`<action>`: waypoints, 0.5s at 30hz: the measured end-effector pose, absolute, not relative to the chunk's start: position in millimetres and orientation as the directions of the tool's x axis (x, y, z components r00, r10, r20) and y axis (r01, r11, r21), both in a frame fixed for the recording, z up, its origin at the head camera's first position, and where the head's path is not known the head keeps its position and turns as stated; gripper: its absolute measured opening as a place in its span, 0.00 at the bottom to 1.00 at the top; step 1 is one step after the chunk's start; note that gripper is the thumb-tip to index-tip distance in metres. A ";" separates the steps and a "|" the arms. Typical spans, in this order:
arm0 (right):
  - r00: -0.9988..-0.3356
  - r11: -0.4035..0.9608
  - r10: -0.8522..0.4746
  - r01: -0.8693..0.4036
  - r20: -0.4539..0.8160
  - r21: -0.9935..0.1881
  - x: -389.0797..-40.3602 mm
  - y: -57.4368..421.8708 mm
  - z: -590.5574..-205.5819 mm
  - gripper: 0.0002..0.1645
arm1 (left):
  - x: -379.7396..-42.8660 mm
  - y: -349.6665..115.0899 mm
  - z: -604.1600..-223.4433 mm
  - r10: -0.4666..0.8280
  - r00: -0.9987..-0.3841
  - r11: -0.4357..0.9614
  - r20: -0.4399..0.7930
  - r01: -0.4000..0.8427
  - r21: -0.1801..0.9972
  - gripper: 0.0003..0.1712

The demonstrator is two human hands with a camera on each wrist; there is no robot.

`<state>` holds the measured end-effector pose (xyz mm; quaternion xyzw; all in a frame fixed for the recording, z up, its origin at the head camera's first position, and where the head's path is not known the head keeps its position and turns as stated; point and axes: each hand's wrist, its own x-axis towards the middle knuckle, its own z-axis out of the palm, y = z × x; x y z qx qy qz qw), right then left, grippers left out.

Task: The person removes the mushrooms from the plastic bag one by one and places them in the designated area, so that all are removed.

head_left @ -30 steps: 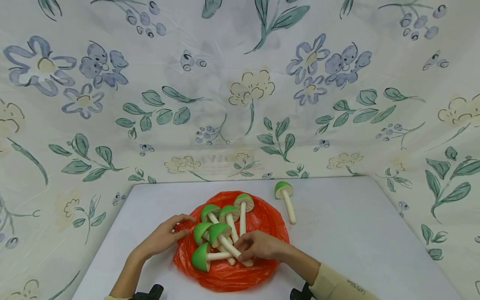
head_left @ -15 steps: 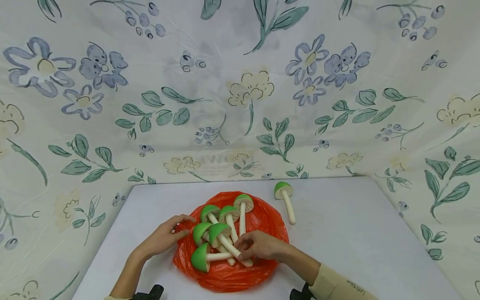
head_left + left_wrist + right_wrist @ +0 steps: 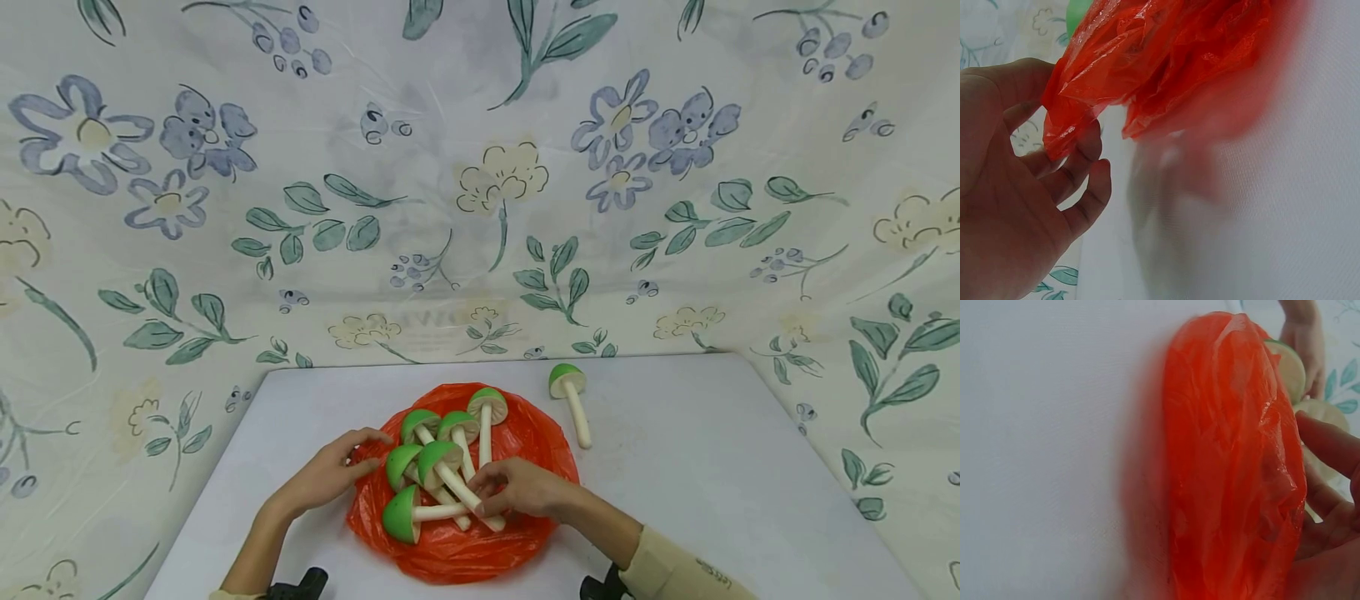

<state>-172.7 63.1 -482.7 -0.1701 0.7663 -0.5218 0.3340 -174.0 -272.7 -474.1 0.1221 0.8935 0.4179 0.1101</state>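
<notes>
Several toy-like mushrooms with green caps and pale stems lie heaped in a round, opened red plastic bag (image 3: 525, 425) in the head view. My right hand (image 3: 519, 490) reaches in over the bag's right side and pinches the stem end of the top mushroom (image 3: 439, 460), whose cap points to the upper left. My left hand (image 3: 337, 468) holds the bag's left rim between thumb and fingers. In the left wrist view, crumpled red plastic passes between that hand's thumb and fingers. The bag's wall hides part of the right hand's work in the right wrist view.
One more green-capped mushroom (image 3: 572, 400) lies on the white table (image 3: 675, 467), behind and right of the bag. A flower-printed cloth (image 3: 480, 225) hangs behind the table and along its sides.
The top mushroom's cap has risen slightly in the head view, with the right hand shifting a little upward. The left hand and the bag have stayed in place.
</notes>
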 end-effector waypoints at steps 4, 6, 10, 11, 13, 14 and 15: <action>-0.720 0.392 -0.614 0.078 -0.324 -0.917 -173.6 64.9 -480.7 0.14 | -174.3 -272.6 -473.2 0.312 -0.946 0.620 -0.093 0.129 0.774 0.17; -0.721 0.386 -0.617 0.073 -0.316 -0.920 -173.7 66.0 -479.7 0.14 | -174.2 -272.5 -472.7 0.313 -0.945 0.621 -0.092 0.131 0.773 0.17; -0.725 0.371 -0.618 0.072 -0.304 -0.926 -173.7 68.1 -476.8 0.14 | -174.3 -272.5 -472.3 0.316 -0.944 0.625 -0.092 0.135 0.769 0.17; -0.725 0.367 -0.618 0.075 -0.303 -0.927 -173.7 68.7 -475.8 0.14 | -174.3 -272.3 -472.5 0.312 -0.945 0.629 -0.096 0.130 0.766 0.17; -0.726 0.359 -0.619 0.078 -0.300 -0.930 -174.0 70.6 -474.1 0.14 | -174.4 -272.1 -472.5 0.311 -0.945 0.632 -0.098 0.129 0.764 0.16; -0.726 0.355 -0.620 0.077 -0.297 -0.932 -174.6 71.6 -473.2 0.14 | -174.6 -271.9 -472.8 0.308 -0.946 0.635 -0.102 0.125 0.762 0.16; -0.726 0.351 -0.621 0.080 -0.296 -0.933 -175.2 72.6 -472.3 0.14 | -174.5 -271.7 -472.9 0.304 -0.947 0.637 -0.104 0.120 0.762 0.16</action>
